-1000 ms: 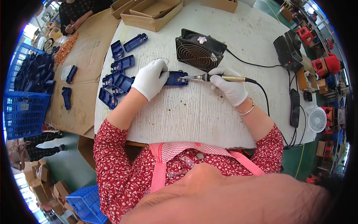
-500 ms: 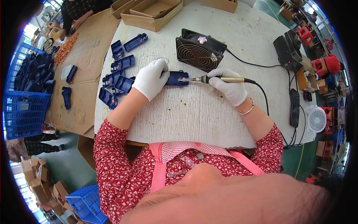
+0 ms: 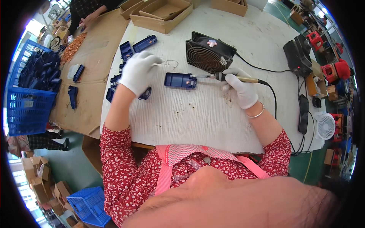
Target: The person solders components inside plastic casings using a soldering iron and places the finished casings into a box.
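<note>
The head camera, left of a side-by-side pair, looks steeply down; the wearer's head crowds the lower edge, very near; the left hand, right hand and white tabletop lie farther off. Its fisheye span (straight edges bow toward the dark rim) runs from blue crate to white fan.

My feed is bright, with even light across the pale surface and only soft shadows. At the left rim I get windows glaring to white, fringed violet-blue. The fisheye bends straight edges toward a black border. I see the left hand slightly smeared, while the black fan reads fairly crisp.
</note>
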Tool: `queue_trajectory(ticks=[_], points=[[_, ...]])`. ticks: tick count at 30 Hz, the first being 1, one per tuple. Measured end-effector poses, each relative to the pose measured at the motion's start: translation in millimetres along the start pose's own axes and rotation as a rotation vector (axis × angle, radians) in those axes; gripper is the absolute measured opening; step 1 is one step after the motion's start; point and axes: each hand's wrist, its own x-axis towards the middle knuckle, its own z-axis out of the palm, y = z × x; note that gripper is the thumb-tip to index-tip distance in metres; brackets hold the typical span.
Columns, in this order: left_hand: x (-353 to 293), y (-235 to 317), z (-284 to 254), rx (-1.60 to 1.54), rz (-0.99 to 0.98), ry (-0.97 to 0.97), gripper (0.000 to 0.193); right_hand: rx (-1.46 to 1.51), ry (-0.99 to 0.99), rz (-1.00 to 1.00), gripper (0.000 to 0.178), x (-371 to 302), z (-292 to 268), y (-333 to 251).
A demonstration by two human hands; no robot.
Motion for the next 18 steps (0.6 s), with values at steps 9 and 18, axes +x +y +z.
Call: queue_trajectory(ticks=[9,18], points=[[-26,-55,-36,0.125,-0.215,-0.416,0.021,0.033,-0.009,0.041,0.016,1,-2,6],[-13,-46,-22,-0.222,-0.237,-0.185,0.018,0.059,0.026,0.028,0.016,1,-4,9]])
